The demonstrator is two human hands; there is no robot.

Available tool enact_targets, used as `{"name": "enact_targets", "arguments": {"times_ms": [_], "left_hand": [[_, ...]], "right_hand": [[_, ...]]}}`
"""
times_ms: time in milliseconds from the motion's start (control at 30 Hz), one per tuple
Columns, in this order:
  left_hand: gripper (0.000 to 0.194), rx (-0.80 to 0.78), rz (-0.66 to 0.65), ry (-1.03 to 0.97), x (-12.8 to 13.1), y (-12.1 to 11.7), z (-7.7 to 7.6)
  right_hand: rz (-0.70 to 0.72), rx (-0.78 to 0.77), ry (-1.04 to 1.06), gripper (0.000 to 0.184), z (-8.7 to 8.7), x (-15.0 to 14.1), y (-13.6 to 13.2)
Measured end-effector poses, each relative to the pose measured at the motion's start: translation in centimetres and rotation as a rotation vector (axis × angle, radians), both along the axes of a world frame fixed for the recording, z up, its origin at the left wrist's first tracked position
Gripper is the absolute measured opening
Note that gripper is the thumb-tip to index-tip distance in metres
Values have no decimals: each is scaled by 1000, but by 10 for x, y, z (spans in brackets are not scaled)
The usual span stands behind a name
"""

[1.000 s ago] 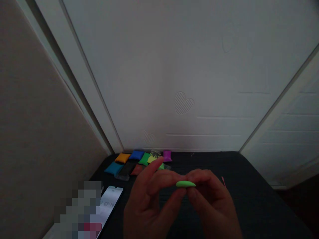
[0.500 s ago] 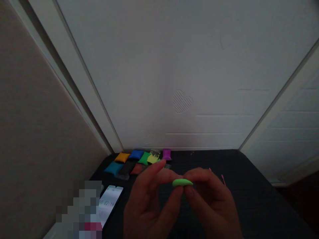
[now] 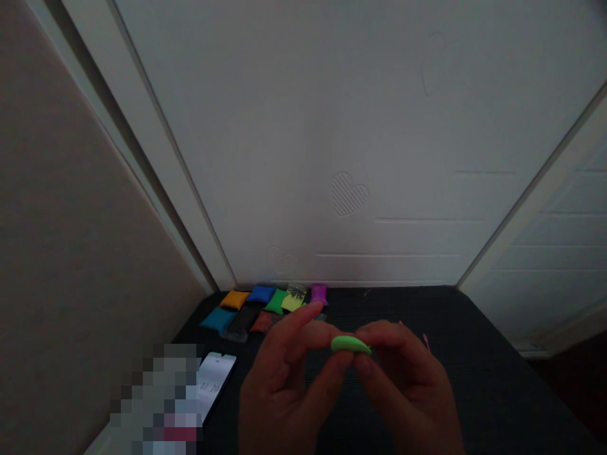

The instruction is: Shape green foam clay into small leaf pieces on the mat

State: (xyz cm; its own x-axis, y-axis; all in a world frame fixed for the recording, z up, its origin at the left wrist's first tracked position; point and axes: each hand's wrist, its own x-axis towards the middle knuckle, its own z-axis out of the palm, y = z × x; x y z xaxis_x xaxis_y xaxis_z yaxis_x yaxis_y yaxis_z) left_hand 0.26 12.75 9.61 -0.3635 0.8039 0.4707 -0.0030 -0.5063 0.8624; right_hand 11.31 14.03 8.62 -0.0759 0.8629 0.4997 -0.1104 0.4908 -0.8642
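A small light-green piece of modelling clay [image 3: 349, 344], flattened and tapering to a point on its right, is held up above the dark table. My left hand [image 3: 289, 385] pinches its left part between thumb and index finger. My right hand [image 3: 408, 385] is closed on the pointed right end with thumb and fingertip. The two thumbs nearly meet under the clay. Behind my right hand, the tip of a pink tool [image 3: 426, 342] shows; the rest of it is hidden.
Packets of coloured clay lie at the back left, among them an orange packet [image 3: 234, 299], a blue packet [image 3: 262, 294], a teal packet [image 3: 219, 320] and a purple packet [image 3: 318, 294]. A lit phone [image 3: 215, 385] lies at left beside a blurred-out area. A white panel [image 3: 303, 126] rises behind the table [image 3: 493, 379].
The green clay has tilted a little, showing more of its broad face, and its tip now points slightly down. Both hands keep their pinch. The view has shifted slightly.
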Motion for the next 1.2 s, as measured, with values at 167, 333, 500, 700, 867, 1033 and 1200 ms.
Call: {"name": "enact_targets", "arguments": {"times_ms": [167, 333, 500, 700, 867, 1033, 1200], "left_hand": [[42, 27, -41, -32, 1, 0, 0], [40, 47, -71, -69, 2, 2, 2], [41, 26, -115, -96, 2, 3, 1], [46, 28, -121, -86, 1, 1, -1], [43, 54, -110, -81, 2, 3, 0], [46, 85, -167, -19, -2, 3, 0], [46, 100, -158, -22, -4, 2, 1]], "right_hand": [[-19, -28, -6, 19, 2, 0, -1], [-33, -19, -31, 19, 2, 1, 0], [-44, -26, -38, 18, -2, 1, 0], [-63, -26, -48, 16, -2, 2, 0], [-31, -4, -112, 20, -2, 6, 0], [-52, 34, -130, 21, -2, 5, 1], [-38, 102, -168, 22, 3, 6, 4]]}}
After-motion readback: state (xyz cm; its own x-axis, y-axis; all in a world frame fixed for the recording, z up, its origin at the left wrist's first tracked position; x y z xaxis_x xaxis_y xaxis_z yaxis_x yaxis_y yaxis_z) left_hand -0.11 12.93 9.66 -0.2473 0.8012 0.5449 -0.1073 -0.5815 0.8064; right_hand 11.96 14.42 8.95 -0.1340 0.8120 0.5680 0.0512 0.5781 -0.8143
